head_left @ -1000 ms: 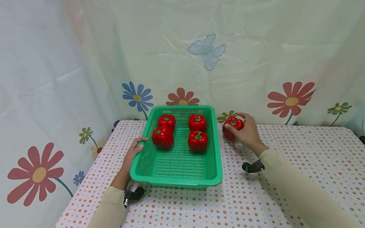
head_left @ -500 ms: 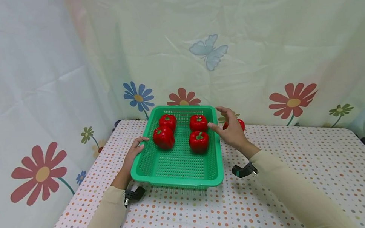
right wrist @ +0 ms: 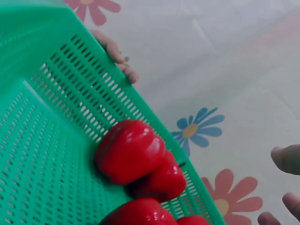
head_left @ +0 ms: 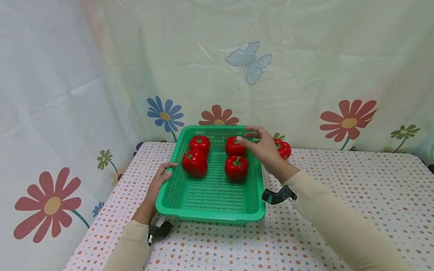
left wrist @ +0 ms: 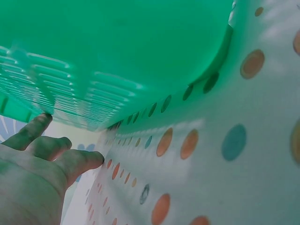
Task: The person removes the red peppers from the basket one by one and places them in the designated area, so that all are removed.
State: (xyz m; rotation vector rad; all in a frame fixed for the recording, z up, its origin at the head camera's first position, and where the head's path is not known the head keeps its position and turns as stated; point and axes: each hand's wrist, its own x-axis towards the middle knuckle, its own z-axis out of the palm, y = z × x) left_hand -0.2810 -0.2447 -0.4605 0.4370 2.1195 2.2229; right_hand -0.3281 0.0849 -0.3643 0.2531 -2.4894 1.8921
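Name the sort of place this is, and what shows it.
Probably a makeshift recording booth, though that's a guess: flower-printed sheeting for walls, a dotted tablecloth and two black wrist cameras.

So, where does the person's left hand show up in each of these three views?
Head: left hand left of centre, at the left rim of the green basket.
Left wrist: left hand lower left, the green basket above it.
Right wrist: left hand upper left, partly hidden, beyond the green basket's rim.
Shared landmark: green basket.
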